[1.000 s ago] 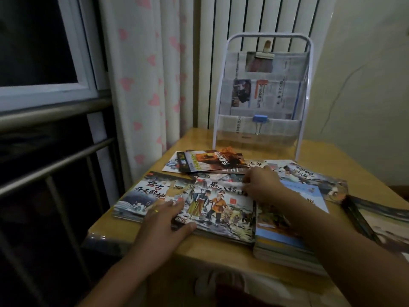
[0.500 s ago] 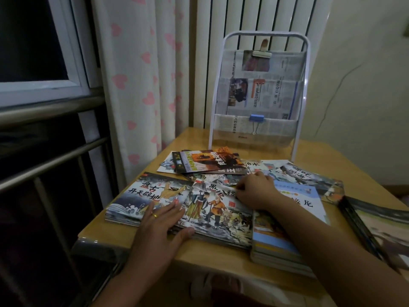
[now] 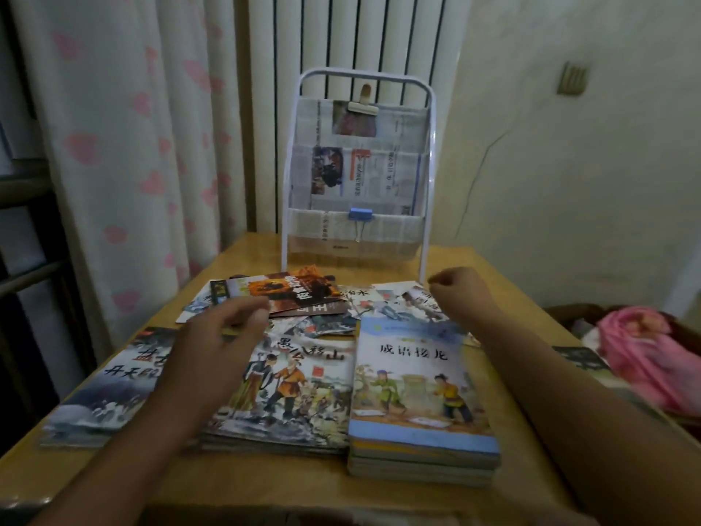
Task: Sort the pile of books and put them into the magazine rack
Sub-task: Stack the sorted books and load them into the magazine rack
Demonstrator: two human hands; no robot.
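Closest to the camera, the blue-covered stack (image 3: 419, 396) sits at about 5 o'clock from the left hand (image 3: 216, 349), long axis running toward the rack. Left hand hovers over the mountain-story book (image 3: 299, 389), fingers loosely curled, holding nothing. Right hand (image 3: 461, 296) is curled over the scattered books, grip unclear. The magazine rack (image 3: 358, 172) stands upright at 12 o'clock, well beyond both.

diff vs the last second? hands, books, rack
Both hands lifted off the books. The left hand, earlier flat on the two left covers, now hovers above them, fingers loosely curled, holding nothing. The right hand left the middle of the pile and hangs further back, empty. The books, including the blue-covered stack, and the magazine rack lie as before.
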